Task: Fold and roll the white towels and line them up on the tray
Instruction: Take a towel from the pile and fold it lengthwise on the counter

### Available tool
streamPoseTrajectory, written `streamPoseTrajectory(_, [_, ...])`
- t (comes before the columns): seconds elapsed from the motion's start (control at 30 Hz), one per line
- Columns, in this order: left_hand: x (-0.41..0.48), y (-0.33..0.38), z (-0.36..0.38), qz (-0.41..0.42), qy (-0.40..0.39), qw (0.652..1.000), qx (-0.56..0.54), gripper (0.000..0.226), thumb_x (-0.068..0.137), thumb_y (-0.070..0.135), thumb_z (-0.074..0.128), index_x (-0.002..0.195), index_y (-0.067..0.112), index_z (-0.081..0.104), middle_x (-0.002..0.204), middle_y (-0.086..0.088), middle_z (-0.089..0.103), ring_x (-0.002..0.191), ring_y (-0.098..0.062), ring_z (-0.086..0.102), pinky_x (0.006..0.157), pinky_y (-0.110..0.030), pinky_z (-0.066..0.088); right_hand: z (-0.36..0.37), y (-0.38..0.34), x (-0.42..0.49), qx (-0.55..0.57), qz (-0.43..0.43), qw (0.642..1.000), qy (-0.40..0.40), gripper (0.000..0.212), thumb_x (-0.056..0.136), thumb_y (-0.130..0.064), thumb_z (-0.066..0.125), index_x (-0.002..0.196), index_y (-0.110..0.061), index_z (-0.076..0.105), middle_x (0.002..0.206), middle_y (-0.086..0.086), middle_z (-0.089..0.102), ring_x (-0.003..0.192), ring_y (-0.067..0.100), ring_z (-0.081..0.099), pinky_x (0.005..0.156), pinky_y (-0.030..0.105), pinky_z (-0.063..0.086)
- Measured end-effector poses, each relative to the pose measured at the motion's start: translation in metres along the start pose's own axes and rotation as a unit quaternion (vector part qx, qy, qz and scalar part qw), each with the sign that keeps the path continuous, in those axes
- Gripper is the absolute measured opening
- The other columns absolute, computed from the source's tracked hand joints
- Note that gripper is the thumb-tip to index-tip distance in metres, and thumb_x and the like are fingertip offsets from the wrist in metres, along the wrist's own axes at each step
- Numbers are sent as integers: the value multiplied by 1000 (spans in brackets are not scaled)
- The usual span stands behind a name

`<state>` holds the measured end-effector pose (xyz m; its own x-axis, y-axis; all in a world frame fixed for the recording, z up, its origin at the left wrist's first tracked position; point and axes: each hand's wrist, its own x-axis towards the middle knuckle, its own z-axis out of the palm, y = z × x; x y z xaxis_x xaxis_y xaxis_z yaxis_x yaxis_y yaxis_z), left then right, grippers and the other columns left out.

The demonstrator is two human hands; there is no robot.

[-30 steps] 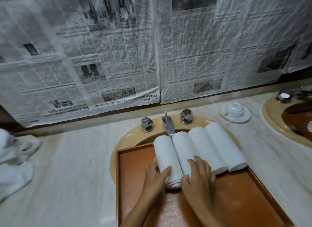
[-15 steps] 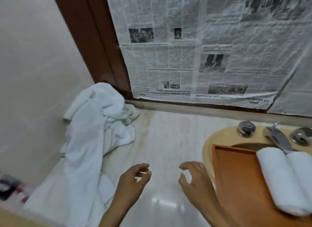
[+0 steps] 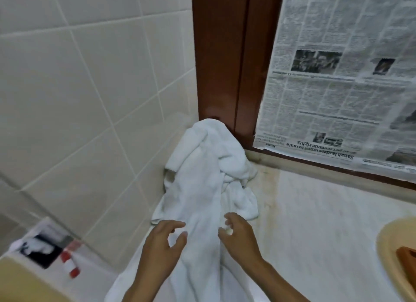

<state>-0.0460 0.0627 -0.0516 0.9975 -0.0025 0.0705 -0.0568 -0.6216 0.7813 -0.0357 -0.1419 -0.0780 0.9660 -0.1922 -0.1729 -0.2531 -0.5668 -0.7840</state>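
Left hand (image 3: 162, 250): I see it palm down over the lower part of the towel pile, fingers spread and loosely curled, holding nothing.
Right hand (image 3: 242, 236): I see it just beside the left hand, over the right side of the pile, fingers loosely curled, holding nothing.
Contact: I cannot tell from my feed whether any fingertip touches the cloth (the hands overlap it in view, nothing more).
Between the hands: a ridge of white cloth runs up through the gap.
Towel pile (image 3: 207, 178): white, unfolded and crumpled. It is heaped in the corner where the tiled wall meets the wooden frame, its top against the frame. Its lower part trails along the counter toward me and out of the bottom edge.
Counter (image 3: 326, 223): pale marbled stone, bearing the pile.
Sink rim (image 3: 387, 245): tan and curved, at the right edge, well apart from the pile.
Tray (image 3: 405, 256): only a brown corner shows, inside the sink rim.
Wooden frame (image 3: 225, 54): dark brown, upright behind the pile.
Newspaper (image 3: 337, 76): sheets hang to the right of the frame, with the bottom headline upside down.
Tiled wall (image 3: 78, 99): pale, on the left.
Red-and-white item (image 3: 71, 263): lower left, too blurred for me to identify.
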Motion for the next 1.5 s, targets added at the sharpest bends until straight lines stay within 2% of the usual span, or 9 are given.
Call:
streamPoseTrajectory(0.23, [42, -1, -8, 48, -1, 999, -22, 18, 86, 23, 74, 96, 37, 69, 102, 27, 63, 101, 9, 54, 76, -3, 39, 48, -29, 47, 17, 102, 992, 70, 60, 75, -50, 65, 121, -15, 50, 113, 0, 61, 110, 25, 57, 87, 39, 51])
streamPoseTrajectory(0.37, [51, 2, -2, 70, -9, 997, -29, 21, 86, 20, 74, 98, 36, 69, 105, 23, 62, 103, 7, 54, 78, -4, 40, 44, -34, 51, 123, 191, 973, 36, 29, 82, -35, 69, 93, -16, 51, 90, -3, 58, 93, 21, 60, 77, 32, 48])
streamPoseTrajectory(0.57, [54, 28, 0, 172, -70, 983, 14, 27, 80, 48, 52, 106, 53, 56, 122, 37, 47, 119, 10, 42, 94, -2, 30, -7, -50, 16, 303, 79, 944, -102, 25, 94, -20, 49, 101, -15, 72, 97, 1, 75, 93, 16, 70, 84, 34, 56])
streamPoseTrajectory(0.7, [70, 90, 1, 278, -101, 955, 29, 51, 79, 33, 41, 125, 53, 52, 135, 36, 45, 132, 9, 34, 107, -11, 24, -78, -73, 1, 363, -11, 923, -126, 31, 83, -24, 54, 103, -10, 72, 102, 8, 73, 97, 20, 67, 83, 30, 48])
streamPoseTrajectory(0.8, [80, 152, 5, 336, -165, 927, 37, 68, 83, 17, 39, 135, 62, 35, 139, 34, 43, 137, 8, 30, 112, -17, 19, -135, -88, -6, 332, -79, 927, -157, 31, 79, -18, 52, 98, 2, 67, 96, 10, 69, 92, 18, 62, 85, 32, 45])
streamPoseTrajectory(0.97, [83, 234, 11, 321, -377, 868, -39, 41, 79, 17, 65, 111, 42, 63, 105, 27, 66, 101, 5, 60, 88, -19, 47, -225, -94, -33, 260, -112, 939, -196, 18, 80, -16, 53, 81, -6, 68, 86, 4, 63, 77, 11, 57, 71, 23, 44])
streamPoseTrajectory(1.1, [78, 246, 29, 324, -426, 841, 81, 8, 82, 39, 75, 82, 42, 67, 82, 18, 67, 77, 3, 60, 75, -24, 50, -278, -80, -64, 229, -130, 955, -136, 12, 79, -21, 55, 71, -14, 60, 68, 1, 56, 62, 12, 47, 55, 24, 35])
streamPoseTrajectory(1.23, [83, 222, 37, 301, -470, 801, 215, 18, 82, 47, 71, 75, 32, 63, 77, 13, 63, 72, 3, 55, 71, -22, 47, -316, -57, -81, 104, -165, 979, -60, 31, 82, -28, 56, 56, -25, 39, 57, -12, 31, 54, 6, 25, 51, 28, 19])
streamPoseTrajectory(1.5, [142, 270, 6, 219, -484, 793, 299, 27, 82, 37, 77, 58, 37, 64, 61, 22, 57, 64, 6, 51, 66, -15, 39, -336, -5, -99, -131, -121, 984, -23, 39, 74, -51, 67, 67, -18, 45, 64, -9, 45, 59, 3, 40, 59, 31, 34])
